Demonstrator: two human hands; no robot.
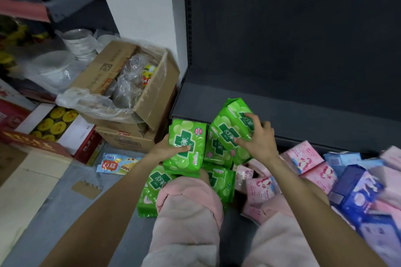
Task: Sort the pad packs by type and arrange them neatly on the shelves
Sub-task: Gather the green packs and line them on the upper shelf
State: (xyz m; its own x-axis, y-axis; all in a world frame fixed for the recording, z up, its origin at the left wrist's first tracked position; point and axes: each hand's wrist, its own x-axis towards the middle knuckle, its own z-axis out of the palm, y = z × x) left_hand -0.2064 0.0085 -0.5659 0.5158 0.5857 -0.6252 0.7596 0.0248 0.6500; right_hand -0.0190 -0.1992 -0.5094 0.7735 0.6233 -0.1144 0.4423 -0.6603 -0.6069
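Dark shelf point(282, 121) bare; L hand point(167, 147), R hand point(258, 136) each grasping 1 green pack point(186, 145), point(232, 128).

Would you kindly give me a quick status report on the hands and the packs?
Left hand grips one green pad pack. Right hand grips another green pack at the dark shelf edge. Pink packs and blue packs piled right, unsorted.

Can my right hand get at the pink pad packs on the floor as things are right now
Probably not at once: your right hand has its grip on a green pad pack, so it is occupied. The pink pad packs lie uncovered just right of it with nothing in between; once that hand is free, likely yes.
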